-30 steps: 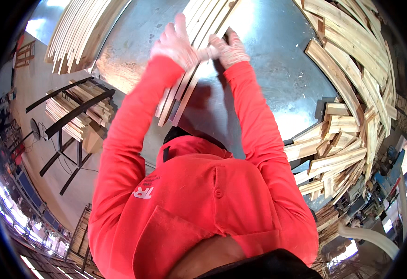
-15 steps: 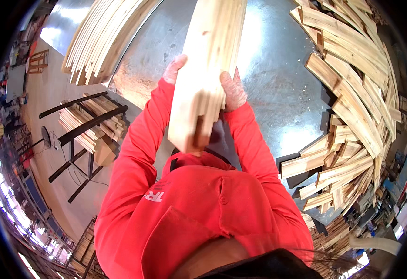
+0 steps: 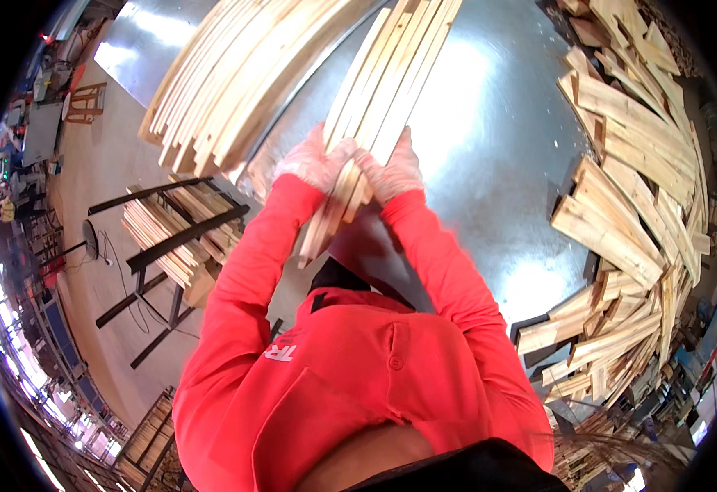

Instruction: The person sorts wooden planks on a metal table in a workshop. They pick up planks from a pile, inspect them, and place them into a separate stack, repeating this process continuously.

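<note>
Left hand [image 3: 313, 162] and right hand [image 3: 393, 172] grip wooden slats [image 3: 387, 74] between their fingers [image 3: 339, 152], forearms [image 3: 270, 238] angled inward by the near edge of the counter [image 3: 489, 180].

I see a big shiny metal table [image 3: 489, 164]. A messy pile of boards [image 3: 608, 240] lies on its right side. A bunch of boards [image 3: 383, 94] is over the middle — I can't tell if it touches.

A pale floor [image 3: 100, 328] spread left of a shiny metal table [image 3: 498, 180], whose top caught white glare. On the floor stood a black frame [image 3: 186, 239], a dark disc [image 3: 90, 239] near it and a wooden stool [image 3: 86, 104] farther off. Bright light [image 3: 15, 353] streaked the far left.
</note>
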`<state>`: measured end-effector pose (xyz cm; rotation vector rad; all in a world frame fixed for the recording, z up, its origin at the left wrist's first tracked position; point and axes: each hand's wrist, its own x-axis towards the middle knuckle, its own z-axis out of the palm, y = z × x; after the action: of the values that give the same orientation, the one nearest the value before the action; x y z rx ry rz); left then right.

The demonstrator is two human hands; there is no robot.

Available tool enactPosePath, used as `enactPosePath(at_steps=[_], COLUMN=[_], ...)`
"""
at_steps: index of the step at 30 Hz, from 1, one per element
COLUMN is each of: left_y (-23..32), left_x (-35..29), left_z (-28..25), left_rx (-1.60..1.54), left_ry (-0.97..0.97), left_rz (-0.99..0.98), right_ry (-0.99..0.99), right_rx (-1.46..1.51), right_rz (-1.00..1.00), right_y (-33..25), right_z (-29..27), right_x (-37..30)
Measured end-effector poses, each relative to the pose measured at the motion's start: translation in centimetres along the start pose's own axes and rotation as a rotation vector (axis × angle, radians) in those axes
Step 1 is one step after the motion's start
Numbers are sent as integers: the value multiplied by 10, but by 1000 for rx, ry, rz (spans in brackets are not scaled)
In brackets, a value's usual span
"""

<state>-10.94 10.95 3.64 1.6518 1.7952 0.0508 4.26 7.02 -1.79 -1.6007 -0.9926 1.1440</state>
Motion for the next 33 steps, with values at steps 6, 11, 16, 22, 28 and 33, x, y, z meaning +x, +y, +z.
enactPosePath(at_steps=[6, 11, 16, 22, 28, 33], left_y=[-70, -96, -139, -134, -128, 4], left_x=[58, 100, 124, 122, 155, 81], left_z=[-72, -90, -126, -81, -74, -12], left_rx=[150, 179, 491, 691, 790, 567], left_ry=[166, 284, 558, 750, 566, 650], left_rz=[35, -48, 108, 262, -17, 358], right_ry=[-126, -194, -385, -697, -279, -374], right_rx=[-89, -246, -403, -366, -1401, -1698], right_rz=[-3, -113, -40, -122, -161, 873], right_y=[0, -15, -32, -55, 12, -17], right_z=[109, 139, 192, 108, -240, -413], right_x=[32, 70, 104, 133, 41, -38])
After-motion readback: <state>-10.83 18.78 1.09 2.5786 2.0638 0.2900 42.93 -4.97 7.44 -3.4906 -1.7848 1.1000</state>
